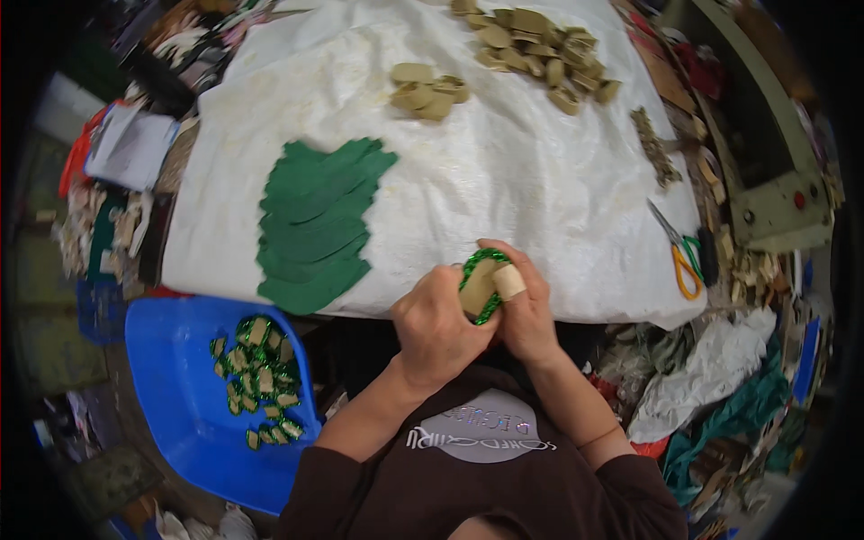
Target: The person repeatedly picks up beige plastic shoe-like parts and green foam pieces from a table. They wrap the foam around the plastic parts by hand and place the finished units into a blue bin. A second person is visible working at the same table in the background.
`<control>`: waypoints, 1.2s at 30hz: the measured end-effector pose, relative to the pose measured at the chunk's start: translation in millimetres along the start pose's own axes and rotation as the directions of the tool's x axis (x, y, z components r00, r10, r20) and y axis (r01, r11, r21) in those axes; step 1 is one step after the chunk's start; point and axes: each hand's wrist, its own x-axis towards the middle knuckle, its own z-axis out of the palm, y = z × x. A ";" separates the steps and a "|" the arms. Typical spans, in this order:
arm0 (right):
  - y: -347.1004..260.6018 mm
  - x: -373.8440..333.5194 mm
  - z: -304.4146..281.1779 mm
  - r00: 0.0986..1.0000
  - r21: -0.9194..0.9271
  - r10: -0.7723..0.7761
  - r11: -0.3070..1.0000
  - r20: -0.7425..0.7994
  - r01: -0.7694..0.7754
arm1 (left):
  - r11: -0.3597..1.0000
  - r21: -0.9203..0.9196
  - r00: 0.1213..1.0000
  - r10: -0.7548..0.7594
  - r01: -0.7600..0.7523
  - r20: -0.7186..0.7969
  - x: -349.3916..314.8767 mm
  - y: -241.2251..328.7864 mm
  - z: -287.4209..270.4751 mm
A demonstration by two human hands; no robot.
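Near the table's front edge, my left hand and my right hand are closed around a small oval tan piece with glittery green trim along its rim. A pale tan band shows at my right thumb; I cannot tell if it wraps the thumb or belongs to the piece. Left of my hands lies a stack of overlapping dark green pieces with wavy edges. Beyond them sit a small pile of tan oval pieces and a larger tan pile at the back.
A white sheet covers the table. A blue basin at lower left holds several green-trimmed tan pieces. Scissors with orange and green handles lie at the right edge, near a green metal frame. Scraps and crumpled plastic crowd the right side.
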 end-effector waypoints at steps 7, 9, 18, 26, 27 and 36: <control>-6.0 31.3 5.2 0.907 -0.066 -0.211 0.966 0.364 0.251 | 0.995 0.007 0.990 -0.095 0.096 -0.104 -27.0 -39.9 -65.8; -7.2 37.3 16.2 0.858 -0.263 -0.245 0.882 0.451 0.391 | 0.967 0.063 0.950 -0.229 0.247 -0.210 -51.2 -64.6 -94.9; -9.9 49.0 82.5 0.733 -0.490 -0.329 0.574 0.596 0.656 | 0.667 0.350 0.729 -0.447 0.658 -0.519 -123.6 -130.4 -170.3; 5.1 65.4 114.0 0.671 -0.552 -0.380 0.383 0.637 0.741 | 0.957 0.276 0.989 -0.115 0.086 0.090 -13.1 -92.3 -151.2; 4.7 65.2 113.4 0.670 -0.539 -0.365 0.402 0.647 0.740 | 0.941 0.328 0.985 -0.129 0.085 0.116 -9.5 -94.5 -149.4; -16.7 62.8 37.1 0.916 -0.130 -0.269 0.939 0.297 0.318 | 0.952 0.166 0.947 -0.283 0.257 0.153 -10.0 -91.5 -151.6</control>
